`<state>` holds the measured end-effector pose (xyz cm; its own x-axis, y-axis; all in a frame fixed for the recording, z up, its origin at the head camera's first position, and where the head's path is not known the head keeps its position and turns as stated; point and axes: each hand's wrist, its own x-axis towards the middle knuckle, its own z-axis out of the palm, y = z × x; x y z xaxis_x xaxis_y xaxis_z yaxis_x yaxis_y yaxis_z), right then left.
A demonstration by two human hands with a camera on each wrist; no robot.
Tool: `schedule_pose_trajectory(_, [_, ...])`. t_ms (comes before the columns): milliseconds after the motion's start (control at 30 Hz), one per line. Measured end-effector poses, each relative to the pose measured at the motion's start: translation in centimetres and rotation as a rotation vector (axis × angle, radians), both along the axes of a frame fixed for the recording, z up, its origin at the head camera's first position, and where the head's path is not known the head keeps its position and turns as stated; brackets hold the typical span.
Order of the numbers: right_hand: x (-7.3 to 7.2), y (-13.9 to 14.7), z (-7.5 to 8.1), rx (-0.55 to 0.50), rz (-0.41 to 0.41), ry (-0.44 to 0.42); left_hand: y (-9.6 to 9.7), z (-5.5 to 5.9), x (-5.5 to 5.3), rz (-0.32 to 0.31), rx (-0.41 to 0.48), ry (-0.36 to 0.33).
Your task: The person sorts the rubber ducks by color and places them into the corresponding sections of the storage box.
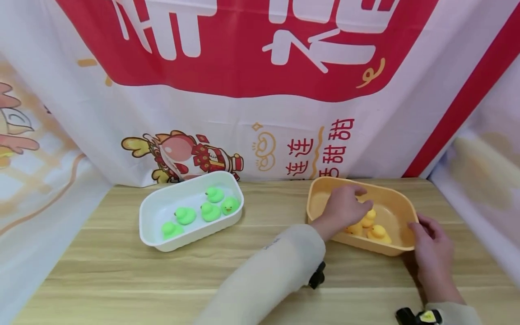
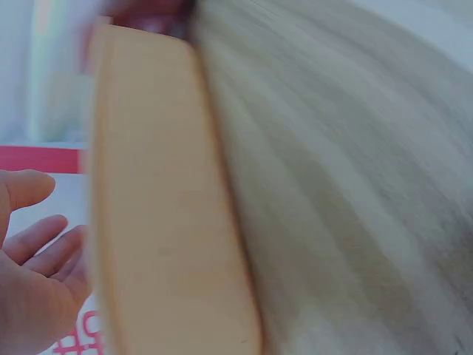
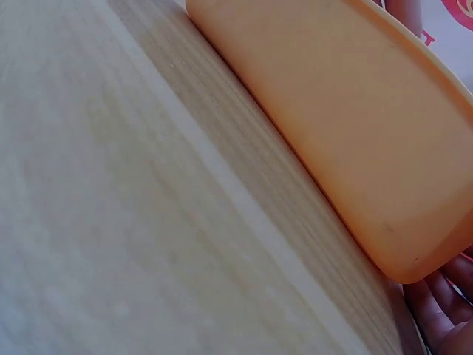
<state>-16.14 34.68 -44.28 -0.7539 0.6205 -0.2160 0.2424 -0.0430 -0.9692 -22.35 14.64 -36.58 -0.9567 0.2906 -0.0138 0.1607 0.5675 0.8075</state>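
Note:
My left hand (image 1: 345, 207) hovers over the orange plastic basin (image 1: 396, 212), thumb and fingers apart with nothing between them. The left wrist view shows this hand (image 2: 44, 266) beyond the basin's outer wall (image 2: 162, 192). Inside the basin sit yellow toy ducks, one duck (image 1: 378, 233) near the front wall and another duck (image 1: 368, 218) behind it; a third is partly covered by the left hand. At the basin's right end my right hand (image 1: 434, 250) grips the rim, thumb on top. In the right wrist view its fingers (image 3: 436, 303) lie against the basin's lower corner.
A white plastic basin (image 1: 148, 221) stands to the left on the wooden table (image 1: 162, 280), holding several green toy ducks (image 1: 211, 211). Behind the table hangs a printed white and red cloth (image 1: 243, 108), with more cloth along both sides.

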Motion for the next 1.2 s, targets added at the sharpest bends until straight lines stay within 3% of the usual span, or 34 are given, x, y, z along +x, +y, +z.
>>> schedule_pose_trajectory(133, [-0.2, 0.4, 0.0, -0.002, 0.004, 0.016, -1.3, 1.0, 0.3, -0.036, 0.104, -0.027])
schedule_pose_trajectory(467, [-0.2, 1.3, -0.6, 0.007, -0.012, 0.005, -4.5, 2.1, 1.6, -0.125, 0.248, -0.019])
schedule_pose_trajectory(733, [-0.3, 1.5, -1.1, 0.033, -0.022, 0.007, -7.7, 2.3, 3.4, -0.16, 0.215, -0.058])
schedule_pose_trajectory(900, [-0.2, 1.7, -1.6, 0.018, -0.027, -0.001, -10.1, 1.5, 4.5, -0.152, 0.222, -0.074])
schedule_pose_trajectory(1033, [-0.8, 2.2, -1.9, 0.02, -0.027, -0.012, -13.1, 0.6, 5.1, -0.115, 0.238, -0.072])
schedule_pose_trajectory(1200, [-2.2, 2.5, -2.5, 0.08, 0.063, -0.073, -18.5, -0.4, 5.9, 0.019, 0.203, 0.016])
